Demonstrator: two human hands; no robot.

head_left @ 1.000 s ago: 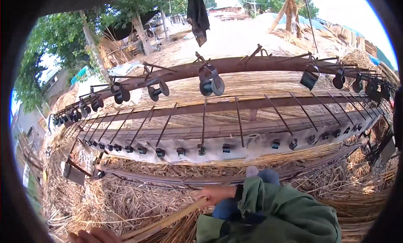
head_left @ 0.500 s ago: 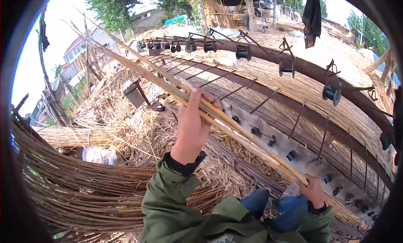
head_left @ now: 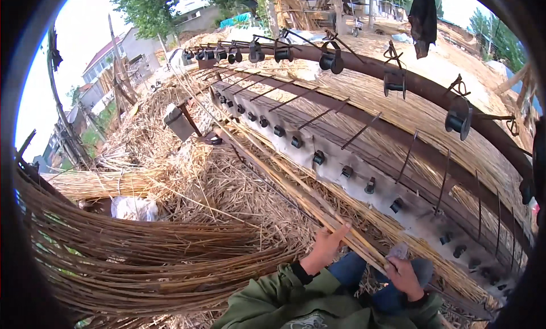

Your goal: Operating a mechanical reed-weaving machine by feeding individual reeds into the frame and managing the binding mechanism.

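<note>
A few long, thin reed stalks [head_left: 298, 201] slant from the upper left down to my lap. My left hand [head_left: 325, 249] is closed round them above my knees, its thumb lying on top. Close to their lower ends, my right hand [head_left: 405, 276] grips the same stalks. Some of its fingers are hidden. A greyish lump [head_left: 398, 250] shows beside my right hand; I cannot make out what it is. Just beyond the stalks, more reeds [head_left: 375, 218] lie along the weaving frame's pale lower bar [head_left: 335, 172].
A curved rusty beam [head_left: 364, 67] carries hanging black spools [head_left: 331, 61]. Thin metal rods [head_left: 364, 130] stick out below it, over a reed mat [head_left: 455, 164]. Brown stalks [head_left: 142, 243] are heaped at my left. Loose straw [head_left: 205, 198] and a white plastic bag [head_left: 133, 208] lie on the ground.
Both hands have come down and closer together, toward my lap. The stalks have dropped from a raised slant to lie lower, alongside the frame, with my left hand nearer their lower ends.
</note>
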